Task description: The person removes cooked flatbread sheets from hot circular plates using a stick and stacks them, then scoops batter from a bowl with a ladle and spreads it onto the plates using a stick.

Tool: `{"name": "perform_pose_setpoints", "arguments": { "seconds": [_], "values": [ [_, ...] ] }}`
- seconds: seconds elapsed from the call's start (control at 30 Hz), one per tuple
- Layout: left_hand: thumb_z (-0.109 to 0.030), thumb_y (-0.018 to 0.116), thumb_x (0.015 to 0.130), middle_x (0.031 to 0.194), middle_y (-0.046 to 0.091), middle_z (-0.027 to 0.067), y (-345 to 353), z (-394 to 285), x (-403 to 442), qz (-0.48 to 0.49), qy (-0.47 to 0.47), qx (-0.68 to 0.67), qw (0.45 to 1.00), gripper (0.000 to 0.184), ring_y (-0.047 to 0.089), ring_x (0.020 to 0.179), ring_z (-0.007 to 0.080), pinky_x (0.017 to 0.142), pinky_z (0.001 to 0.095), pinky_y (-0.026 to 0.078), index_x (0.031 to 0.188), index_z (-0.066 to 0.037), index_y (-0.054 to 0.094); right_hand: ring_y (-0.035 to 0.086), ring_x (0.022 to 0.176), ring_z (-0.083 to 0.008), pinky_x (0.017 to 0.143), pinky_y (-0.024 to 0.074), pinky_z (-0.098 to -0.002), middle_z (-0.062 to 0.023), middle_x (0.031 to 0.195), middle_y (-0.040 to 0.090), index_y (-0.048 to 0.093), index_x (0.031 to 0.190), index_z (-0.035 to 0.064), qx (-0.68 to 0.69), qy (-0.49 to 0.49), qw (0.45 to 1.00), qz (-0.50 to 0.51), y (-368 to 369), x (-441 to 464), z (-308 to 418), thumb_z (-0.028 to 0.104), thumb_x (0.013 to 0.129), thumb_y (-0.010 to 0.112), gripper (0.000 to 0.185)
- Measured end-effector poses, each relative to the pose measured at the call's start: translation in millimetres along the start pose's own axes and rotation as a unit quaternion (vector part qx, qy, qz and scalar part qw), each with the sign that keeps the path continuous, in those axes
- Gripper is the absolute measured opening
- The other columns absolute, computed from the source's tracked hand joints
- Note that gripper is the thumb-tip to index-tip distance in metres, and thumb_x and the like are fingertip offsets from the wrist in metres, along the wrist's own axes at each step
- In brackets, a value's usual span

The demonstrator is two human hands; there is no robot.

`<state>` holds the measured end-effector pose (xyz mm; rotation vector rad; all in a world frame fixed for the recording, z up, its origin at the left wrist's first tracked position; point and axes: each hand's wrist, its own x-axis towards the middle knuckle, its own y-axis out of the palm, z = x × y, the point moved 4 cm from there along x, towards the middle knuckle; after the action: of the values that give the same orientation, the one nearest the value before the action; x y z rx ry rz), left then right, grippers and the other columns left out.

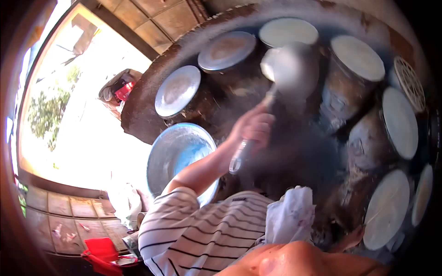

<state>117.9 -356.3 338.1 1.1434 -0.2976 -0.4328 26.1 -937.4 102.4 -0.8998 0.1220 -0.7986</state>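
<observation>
And here's a broad, dark, curved tabletop (142,108), with pale round discs (357,57) atop stout vessels (343,92) ringing a hazy, dark middle. Bright opening on the left, brown tiles (83,207) below it, a red chair (101,250) in the lower corner. The blue basin (159,161), coated whitish inside, sits partly behind the forearm. Left hand (253,129) closed round the handle of the ladle (294,69), its blurred head up by the far discs. Right hand (352,239), low right, at a disc's edge; its grip I can't tell. White cloth (290,216) against the striped shirt (216,221).
</observation>
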Motion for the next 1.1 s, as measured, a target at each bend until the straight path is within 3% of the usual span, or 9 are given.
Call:
{"name": "perform_pose_setpoints", "arguments": {
  "seconds": [0.1,0.13,0.17,0.2,0.43,0.63,0.73,0.83,1.1],
  "values": [
    [-0.026,0.044,0.097,0.051,0.035,-0.0037,52,-116,-70,0.031,0.095,0.104,0.990,0.036,0.035,0.037,0.0060,0.033,0.0205,0.034,0.066,-0.011,0.037,0.057,0.109,-0.0251,0.094,0.0436,-0.0352,-0.0182,0.117,0.061,0.060,0.117,-0.0025,0.056,-0.128,0.958,0.251,87,-15,110,0.017,0.087,0.061,0.035],
    [-0.025,0.045,0.097,0.051,0.036,-0.0033,69,-146,-87,0.039,0.135,0.112,0.984,0.035,0.036,0.037,0.0066,0.035,0.0208,0.035,0.066,-0.010,0.038,0.062,0.087,-0.0202,0.073,0.0506,-0.0320,-0.0114,0.103,0.066,0.060,0.118,0.0019,0.095,-0.148,0.940,0.293,139,-37,153,0.017,0.086,0.063,0.036],
    [-0.024,0.045,0.097,0.051,0.036,-0.0027,85,-175,-100,0.041,0.180,0.099,0.978,0.034,0.036,0.038,0.0073,0.037,0.0212,0.036,0.067,-0.010,0.038,0.055,0.060,-0.0109,0.046,0.0431,-0.0256,-0.0026,0.085,0.062,0.060,0.121,0.0085,0.106,0.063,0.892,0.436,139,-85,268,0.013,0.084,0.064,0.038],
    [-0.023,0.045,0.097,0.050,0.036,-0.0022,109,-208,-112,0.048,0.219,0.094,0.970,0.033,0.037,0.038,0.0079,0.038,0.0215,0.037,0.068,-0.009,0.038,0.041,0.048,-0.0042,0.034,0.0290,-0.0221,0.0030,0.073,0.053,0.058,0.124,0.0146,0.209,-0.008,0.842,0.497,196,-113,312,0.009,0.083,0.063,0.042],
    [-0.028,0.048,0.096,0.053,0.037,-0.0026,136,-393,-178,0.003,0.351,0.131,0.927,0.035,0.037,0.042,0.0070,0.040,0.0208,0.036,0.067,-0.010,0.040,0.053,0.056,-0.0104,0.045,0.0460,-0.0270,-0.0019,0.074,0.056,0.048,0.133,0.0082,0.286,-0.200,0.582,0.735,358,-312,663,0.007,0.088,0.055,0.045],
    [-0.032,0.050,0.096,0.053,0.032,-0.0046,53,-513,-206,-0.193,0.505,0.207,0.816,0.026,0.033,0.042,0.0063,0.037,0.0202,0.029,0.079,-0.013,0.051,0.061,0.059,-0.0170,0.045,0.0524,-0.0278,-0.0116,0.089,0.063,0.061,0.110,-0.0064,0.330,-0.166,0.552,0.747,463,-462,744,-0.006,0.072,0.056,0.038],
    [-0.020,0.048,0.096,0.056,0.033,-0.0047,42,-530,-209,-0.265,0.540,0.286,0.746,0.028,0.031,0.042,0.0060,0.038,0.0193,0.028,0.121,-0.034,0.050,0.061,0.084,-0.0343,0.076,0.0512,-0.0386,-0.0208,0.097,0.058,0.063,0.106,-0.0039,0.371,-0.333,0.629,0.596,480,-481,743,-0.004,0.067,0.059,0.039],
    [-0.014,0.047,0.095,0.056,0.032,-0.0044,58,-542,-210,-0.401,0.581,0.378,0.599,0.045,0.031,0.042,0.0068,0.038,0.0214,0.028,0.135,-0.033,0.038,0.053,0.099,-0.0377,0.091,0.0424,-0.0401,-0.0215,0.102,0.054,0.062,0.105,-0.0030,0.362,-0.315,0.622,0.619,482,-493,766,-0.002,0.066,0.061,0.039],
    [-0.011,0.052,0.091,0.055,0.040,-0.0014,66,-562,-259,-0.514,0.574,0.445,0.456,0.059,0.037,0.041,0.0099,0.038,0.0265,0.032,0.145,-0.023,0.030,0.049,0.100,-0.0324,0.083,0.0465,-0.0388,-0.0122,0.108,0.050,0.059,0.109,0.0010,0.203,-0.589,0.569,0.537,454,-470,792,-0.003,0.072,0.059,0.038]
  ]
}}
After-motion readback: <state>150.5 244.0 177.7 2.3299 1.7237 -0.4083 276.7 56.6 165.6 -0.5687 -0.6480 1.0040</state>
